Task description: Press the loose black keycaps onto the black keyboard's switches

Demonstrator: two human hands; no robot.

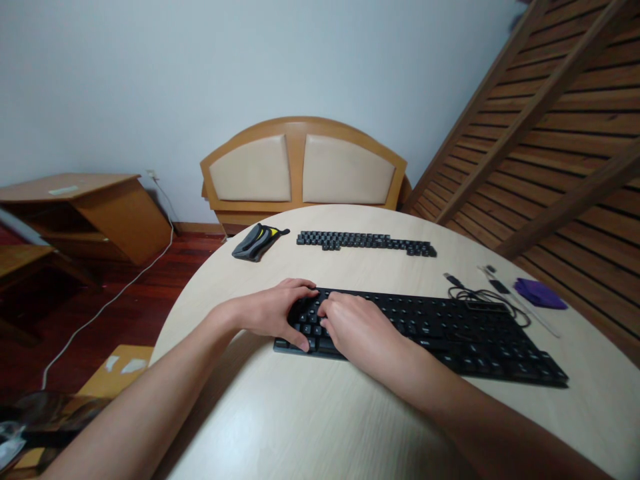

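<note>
A black computer keyboard (425, 327) lies across the table in front of me, its keys partly hidden by my hands. My left hand (283, 310) grips the keyboard's left end, thumb on the front keys and fingers at the back edge. Just beside it, my right hand (357, 327) is closed over the left-hand keys, fingers curled down. Whatever its fingertips pinch, if anything, is hidden. Behind the keyboard, many loose black keycaps (350, 240) are laid out in rows.
A grey and black pouch-like item with yellow parts (257, 241) lies at the back left. On the right are a coiled black USB cable (480, 293), a purple cloth (540, 293) and a thin white stick (540, 320). The round table (240, 413) curves away at both sides.
</note>
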